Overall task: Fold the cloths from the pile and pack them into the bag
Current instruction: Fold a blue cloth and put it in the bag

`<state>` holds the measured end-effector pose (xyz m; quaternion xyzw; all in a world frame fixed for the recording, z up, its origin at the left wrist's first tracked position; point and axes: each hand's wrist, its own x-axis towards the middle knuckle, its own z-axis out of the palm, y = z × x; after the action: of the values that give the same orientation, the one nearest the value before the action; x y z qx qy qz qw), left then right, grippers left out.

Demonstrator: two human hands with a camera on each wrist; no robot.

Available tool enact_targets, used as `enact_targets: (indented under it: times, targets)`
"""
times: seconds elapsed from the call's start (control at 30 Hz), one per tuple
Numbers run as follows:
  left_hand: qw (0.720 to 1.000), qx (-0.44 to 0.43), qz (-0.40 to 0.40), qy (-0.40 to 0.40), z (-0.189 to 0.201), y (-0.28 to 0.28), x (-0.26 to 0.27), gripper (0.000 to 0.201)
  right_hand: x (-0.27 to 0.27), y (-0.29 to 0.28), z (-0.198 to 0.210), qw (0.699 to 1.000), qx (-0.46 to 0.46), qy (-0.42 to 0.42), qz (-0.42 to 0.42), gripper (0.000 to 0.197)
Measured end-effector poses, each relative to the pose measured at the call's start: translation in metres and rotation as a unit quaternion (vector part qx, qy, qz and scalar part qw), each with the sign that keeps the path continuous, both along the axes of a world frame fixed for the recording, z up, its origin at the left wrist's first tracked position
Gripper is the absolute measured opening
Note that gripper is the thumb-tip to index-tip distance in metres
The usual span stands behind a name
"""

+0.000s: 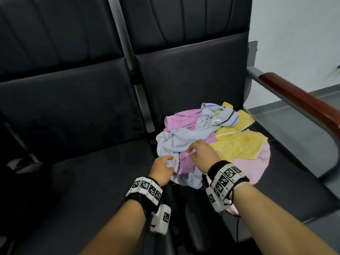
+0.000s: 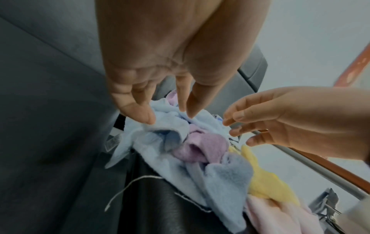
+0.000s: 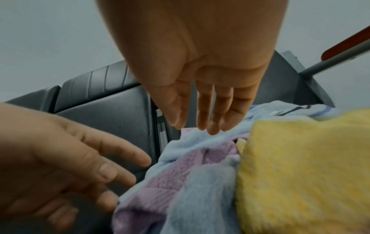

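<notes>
A loose pile of cloths (image 1: 211,140) lies on the right black seat (image 1: 193,74). It holds a light blue cloth (image 1: 176,142), a purple one (image 1: 185,162), a yellow one (image 1: 239,144), a pale pink one (image 1: 246,168) and a striped one (image 1: 220,116). My left hand (image 1: 161,168) is at the pile's near left edge, its fingertips (image 2: 148,118) touching the light blue cloth (image 2: 170,125). My right hand (image 1: 200,153) hovers over the pile's middle, fingers (image 3: 212,125) straight, just above the blue fold (image 3: 200,139). Neither hand grips anything.
A wooden armrest (image 1: 298,100) on a grey frame borders the pile on the right. The left black seat (image 1: 73,116) adjoins the pile. A dark bag-like shape with a pale strap (image 1: 22,166) sits at the far left. Cables hang from my wrist units.
</notes>
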<state>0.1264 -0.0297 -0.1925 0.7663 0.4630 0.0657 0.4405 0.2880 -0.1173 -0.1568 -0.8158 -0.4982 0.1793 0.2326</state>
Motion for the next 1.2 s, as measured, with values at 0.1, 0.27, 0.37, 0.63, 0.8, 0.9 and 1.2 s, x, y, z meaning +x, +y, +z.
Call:
enact_targets:
  times: [0.1, 0.27, 0.37, 0.63, 0.8, 0.9, 1.2]
  targets:
    - [0.998, -0.006, -0.036, 0.042, -0.005, 0.000, 0.005, 0.043, -0.002, -0.005, -0.006, 1.000, 0.002, 0.017, 0.009, 0.034]
    - [1.000, 0.025, 0.004, -0.002, -0.004, 0.002, 0.007, 0.032, 0.003, 0.002, -0.009, 1.000, 0.008, 0.021, 0.017, 0.052]
    - [0.993, 0.065, 0.059, -0.081, 0.012, 0.002, 0.003, 0.018, 0.000, 0.009, -0.010, 0.999, 0.025, 0.006, 0.036, 0.061]
    - [0.976, 0.040, -0.019, -0.214, 0.082, -0.018, -0.015, 0.037, -0.008, 0.007, 0.001, 0.993, 0.011, -0.087, 0.080, 0.061]
    - [0.970, 0.061, 0.011, -0.237, 0.110, -0.022, -0.037, 0.037, -0.017, -0.010, 0.032, 0.988, 0.107, -0.098, 0.054, 0.027]
    - [0.958, 0.090, 0.049, -0.269, 0.133, -0.025, -0.054, 0.037, -0.034, -0.021, 0.069, 0.978, 0.191, -0.068, 0.039, 0.015]
    - [0.896, 0.147, 0.144, -0.393, 0.216, -0.036, -0.155, 0.034, -0.146, -0.043, 0.191, 0.929, 0.326, 0.111, 0.135, 0.017]
